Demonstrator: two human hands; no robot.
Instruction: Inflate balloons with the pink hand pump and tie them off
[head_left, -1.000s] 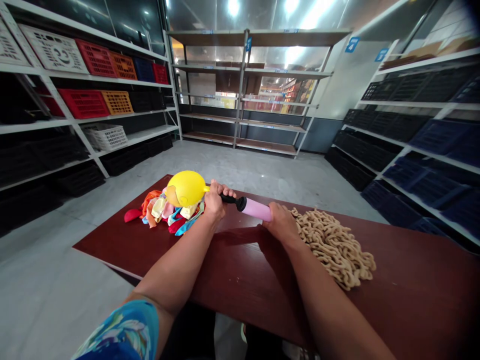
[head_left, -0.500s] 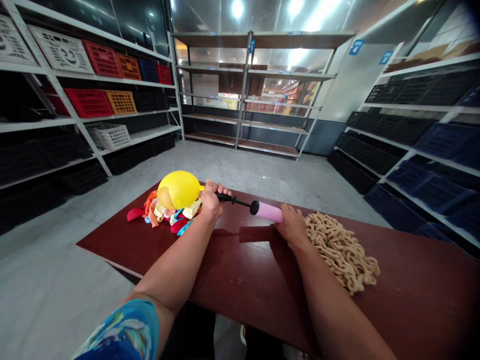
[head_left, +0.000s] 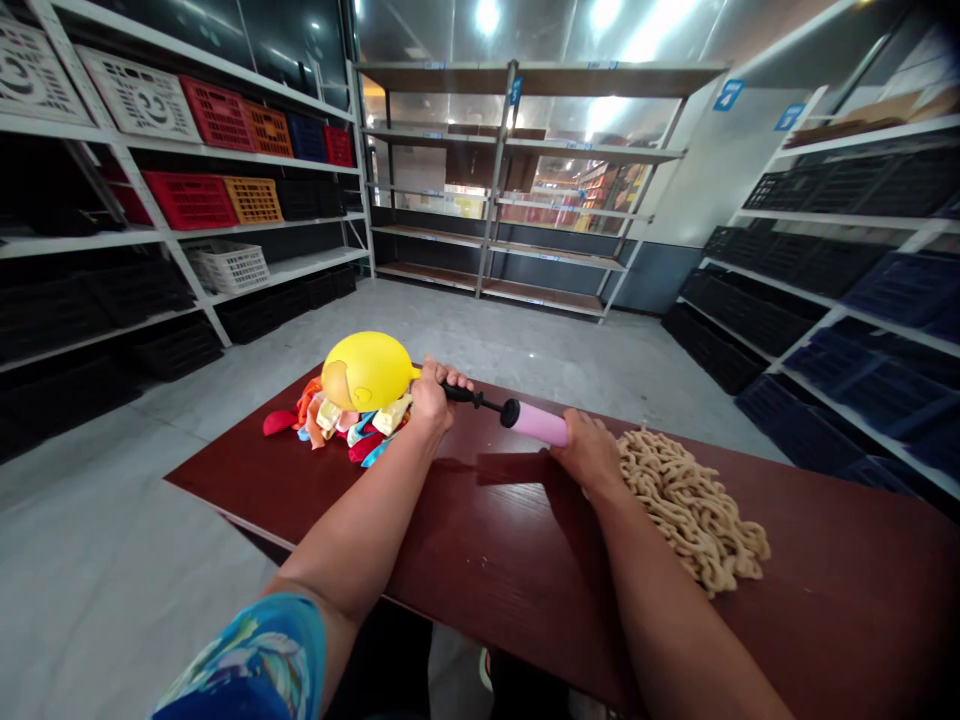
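A yellow balloon point(head_left: 375, 362), partly filled and with a pale printed patch, is on the left. Its neck runs into my left hand point(head_left: 435, 398), which is closed round it and the black handle end of a balloon pump point(head_left: 538, 424). My right hand point(head_left: 589, 448) grips the far end of the pump's pink barrel. A short stretch of black rod shows between handle and barrel, and the pump is held above the table. Under the balloon lies a pile of uninflated balloons point(head_left: 367, 440) in several colours.
A heap of thick beige rope point(head_left: 697, 510) lies on the dark red table point(head_left: 480, 590), beside my right forearm. Shelves with crates point(head_left: 217, 115) stand to the left, and dark crates point(head_left: 817, 260) fill the right-hand shelves. A metal rack point(head_left: 491, 190) is at the back.
The pump's handle and barrel have come closer together, so less rod shows. The balloon looks slightly larger. The whole view has shifted a little.
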